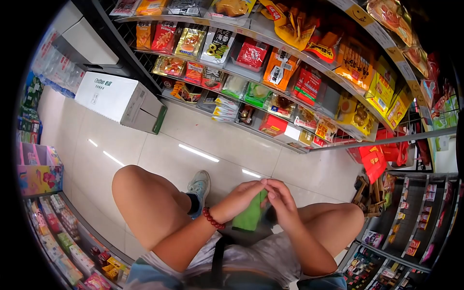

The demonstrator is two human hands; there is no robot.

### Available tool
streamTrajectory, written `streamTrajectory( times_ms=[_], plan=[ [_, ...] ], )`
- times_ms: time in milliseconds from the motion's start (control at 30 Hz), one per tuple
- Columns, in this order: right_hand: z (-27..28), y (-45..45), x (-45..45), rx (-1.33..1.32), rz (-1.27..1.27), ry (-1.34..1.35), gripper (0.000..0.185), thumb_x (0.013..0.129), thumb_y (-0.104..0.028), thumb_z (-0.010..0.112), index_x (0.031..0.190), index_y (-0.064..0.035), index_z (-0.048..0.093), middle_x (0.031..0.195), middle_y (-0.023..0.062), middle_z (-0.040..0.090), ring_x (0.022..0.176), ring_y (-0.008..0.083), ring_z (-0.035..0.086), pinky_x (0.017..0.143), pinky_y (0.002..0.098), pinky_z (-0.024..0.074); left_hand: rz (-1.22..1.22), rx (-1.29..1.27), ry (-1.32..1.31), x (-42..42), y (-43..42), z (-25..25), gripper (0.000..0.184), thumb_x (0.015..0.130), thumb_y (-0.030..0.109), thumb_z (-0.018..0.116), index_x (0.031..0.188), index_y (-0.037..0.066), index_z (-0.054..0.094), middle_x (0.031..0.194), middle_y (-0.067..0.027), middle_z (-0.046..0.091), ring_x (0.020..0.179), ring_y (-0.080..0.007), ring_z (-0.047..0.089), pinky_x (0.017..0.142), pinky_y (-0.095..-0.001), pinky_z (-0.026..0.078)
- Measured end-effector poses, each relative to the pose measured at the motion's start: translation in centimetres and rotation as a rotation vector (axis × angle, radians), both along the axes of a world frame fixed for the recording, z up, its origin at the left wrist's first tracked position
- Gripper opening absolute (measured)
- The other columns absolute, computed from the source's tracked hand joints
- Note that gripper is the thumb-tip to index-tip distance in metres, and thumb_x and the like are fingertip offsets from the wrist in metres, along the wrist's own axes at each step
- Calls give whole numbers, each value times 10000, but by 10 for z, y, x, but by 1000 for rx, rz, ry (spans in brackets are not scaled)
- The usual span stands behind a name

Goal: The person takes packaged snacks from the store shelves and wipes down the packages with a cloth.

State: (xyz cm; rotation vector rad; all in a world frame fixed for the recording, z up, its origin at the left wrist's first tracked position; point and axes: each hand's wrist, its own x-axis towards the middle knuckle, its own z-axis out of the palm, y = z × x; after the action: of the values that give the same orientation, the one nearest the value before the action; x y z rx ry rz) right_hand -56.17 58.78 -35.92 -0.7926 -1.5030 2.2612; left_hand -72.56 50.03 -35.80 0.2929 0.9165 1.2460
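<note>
My left hand point(241, 197), with a red bead bracelet point(213, 218) at its wrist, is closed in front of my lap. Its fingertips meet those of my right hand point(282, 197), which is bent inward with its fingers curled. A piece of green cloth point(248, 215) hangs down between the two hands, over the lap. Its upper end goes in under the left fingers. The right fingers touch the top edge of the cloth, but whether they grip it is hidden.
Ahead stand shelves with snack packets point(251, 53). A white carton point(113, 101) sits on the tiled floor point(169, 125) at left, near wrapped water bottles point(60, 70). Lower shelves with small goods point(72, 241) curve round on the left, and a dark rack point(411, 217) stands at right.
</note>
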Motion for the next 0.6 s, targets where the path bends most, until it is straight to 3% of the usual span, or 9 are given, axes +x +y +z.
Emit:
streamTrajectory(
  times_ms=[167, 300, 400, 467, 600],
  plan=[
    [-3, 6, 3, -3, -10, 46, 315, 1077, -112, 501, 1383, -40, 509, 1341, 125, 584, 1040, 197, 616, 857, 352, 551, -14, -33, 2, 3, 2, -1, 432, 1102, 417, 463, 1059, 28, 647, 853, -10, 608, 800, -93, 565, 759, -231, 456],
    [5, 8, 1, -51, -12, 41, 318, 1072, -171, 496, 1358, -35, 520, 1337, 124, 604, 1121, 200, 588, 833, 350, 525, -47, 4, -5, -1, 5, 7, 416, 1100, 412, 472, 1073, 36, 647, 841, -10, 610, 792, -92, 568, 743, -234, 465],
    [8, 9, 2, -61, -16, 65, 324, 1071, -174, 490, 1362, -32, 513, 1332, 135, 604, 1061, 213, 606, 838, 353, 524, -66, -2, -53, -2, 5, 12, 409, 1096, 418, 482, 1089, 44, 647, 828, -13, 613, 785, -95, 574, 719, -235, 474],
    [11, 9, 4, -45, 25, 95, 303, 1088, -110, 471, 1379, -27, 492, 1319, 141, 594, 918, 193, 645, 829, 343, 559, -59, 4, -113, -1, 4, 18, 402, 1097, 413, 480, 1088, 49, 650, 852, -23, 625, 781, -101, 580, 700, -234, 476],
    [24, 5, 9, 5, 58, 76, 312, 1097, -117, 455, 1396, -31, 474, 1348, 145, 575, 892, 181, 645, 829, 340, 564, -60, 30, -157, 9, 0, 21, 387, 1106, 397, 460, 1132, 50, 630, 855, -39, 606, 761, -107, 564, 694, -242, 471]
  ],
)
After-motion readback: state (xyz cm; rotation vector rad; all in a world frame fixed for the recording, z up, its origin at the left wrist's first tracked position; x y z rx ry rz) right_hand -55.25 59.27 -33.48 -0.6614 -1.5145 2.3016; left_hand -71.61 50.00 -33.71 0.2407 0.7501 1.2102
